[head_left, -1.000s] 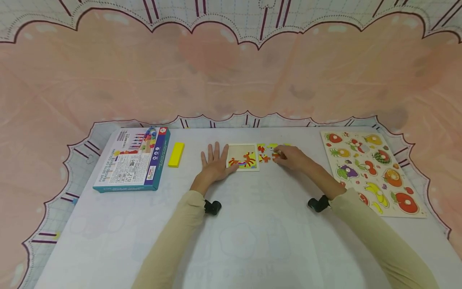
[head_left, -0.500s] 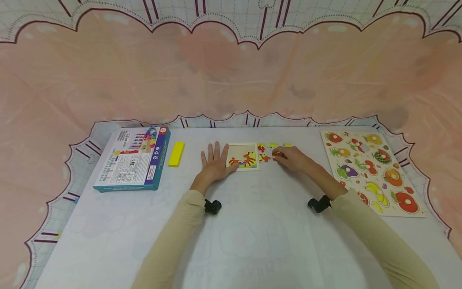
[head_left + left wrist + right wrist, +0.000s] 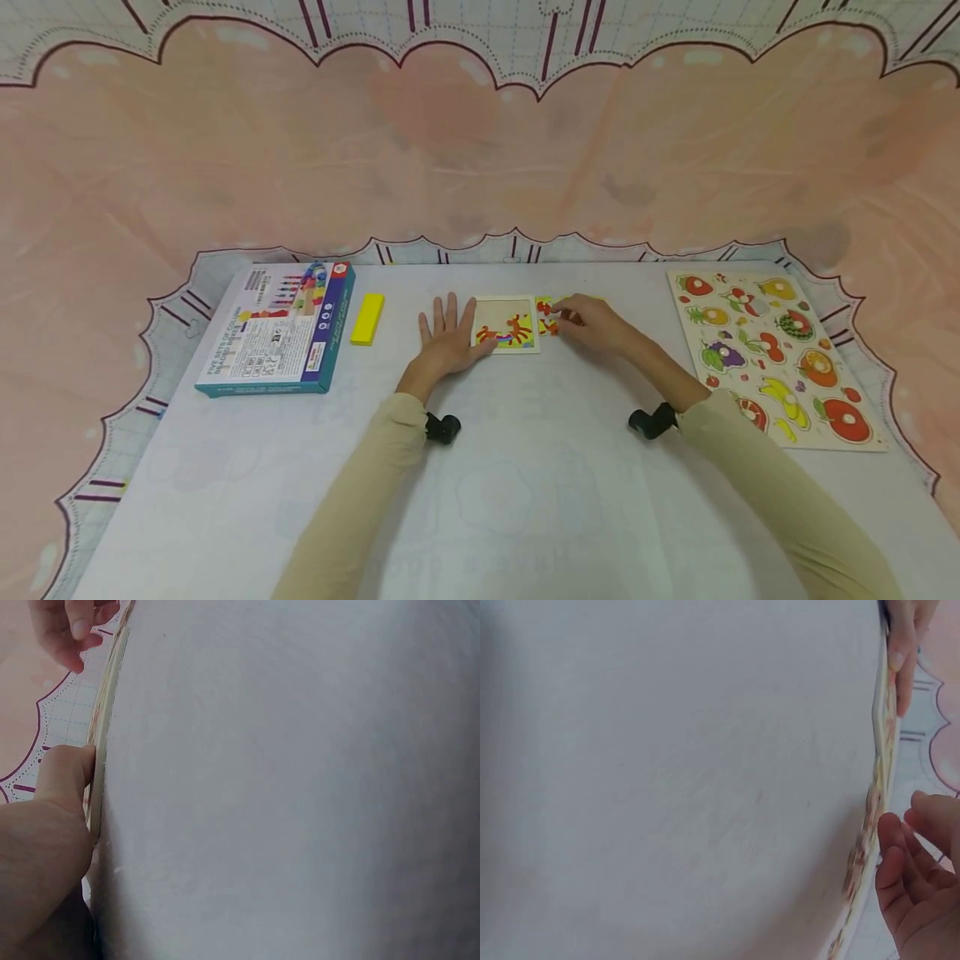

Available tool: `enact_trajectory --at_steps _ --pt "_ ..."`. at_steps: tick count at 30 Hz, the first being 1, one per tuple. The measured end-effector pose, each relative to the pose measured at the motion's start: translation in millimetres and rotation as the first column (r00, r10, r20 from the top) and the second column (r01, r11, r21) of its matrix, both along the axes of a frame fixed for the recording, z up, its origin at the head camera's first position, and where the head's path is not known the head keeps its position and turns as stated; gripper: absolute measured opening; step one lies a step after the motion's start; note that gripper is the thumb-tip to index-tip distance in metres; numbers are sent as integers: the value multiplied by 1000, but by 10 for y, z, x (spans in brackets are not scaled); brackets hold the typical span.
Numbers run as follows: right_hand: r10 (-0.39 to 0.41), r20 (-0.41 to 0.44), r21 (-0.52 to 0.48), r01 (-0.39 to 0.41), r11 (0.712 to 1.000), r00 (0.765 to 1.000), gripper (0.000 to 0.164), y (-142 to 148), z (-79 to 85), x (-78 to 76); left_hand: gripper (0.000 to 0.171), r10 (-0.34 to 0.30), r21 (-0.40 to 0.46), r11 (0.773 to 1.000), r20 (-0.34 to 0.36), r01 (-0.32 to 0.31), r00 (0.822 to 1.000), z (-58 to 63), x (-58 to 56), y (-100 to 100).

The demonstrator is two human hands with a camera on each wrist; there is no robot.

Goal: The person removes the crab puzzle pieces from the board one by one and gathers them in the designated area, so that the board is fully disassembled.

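Note:
My left hand (image 3: 447,346) lies with fingers spread beside a small puzzle tray (image 3: 506,353), its thumb resting over the tray's lower left corner. In the left wrist view, that thumb (image 3: 67,772) presses on the tray's edge. Orange and yellow puzzle pieces (image 3: 513,332) fill the lower part of the tray; its upper part shows bare wood. My right hand (image 3: 596,323) hovers over loose puzzle pieces (image 3: 545,317) just right of the tray and hides several of them. In the right wrist view, its fingers (image 3: 891,881) are loosely bent, with nothing visible between them and the thumb.
A boxed set (image 3: 273,333) lies at the left of the white table (image 3: 480,500), with a yellow block (image 3: 367,319) next to it. On the right, partly under the right forearm, is a fruit puzzle board (image 3: 750,321). Patterned cloth hangs behind the table.
My right hand has moved left over the loose pieces, closer to the tray, covering pieces that showed before. The left hand and the tray have stayed in place.

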State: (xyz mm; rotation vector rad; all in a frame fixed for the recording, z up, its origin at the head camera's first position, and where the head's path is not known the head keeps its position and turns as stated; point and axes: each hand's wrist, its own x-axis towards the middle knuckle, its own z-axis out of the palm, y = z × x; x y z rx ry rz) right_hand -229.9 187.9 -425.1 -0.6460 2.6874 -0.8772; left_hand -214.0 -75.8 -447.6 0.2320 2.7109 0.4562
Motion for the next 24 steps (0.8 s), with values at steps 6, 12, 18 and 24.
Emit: enact_trajectory --at_steps 6,12,18,24 --pt "18 46 -22 -17 1000 999 33 -259 8 -47 87 4 6 1000 3 -4 1000 16 16 -4" --pt "65 27 1 -65 998 998 32 -456 -9 -96 87 0 -3 1000 -1 0 1000 12 8 -3" --pt "57 25 28 -58 998 998 31 -515 -40 -125 86 -5 -8 1000 -8 5 1000 -2 4 3" --pt "45 57 31 -47 998 997 32 -526 -75 -138 87 -1 -13 1000 -13 1 1000 -6 2 -1"
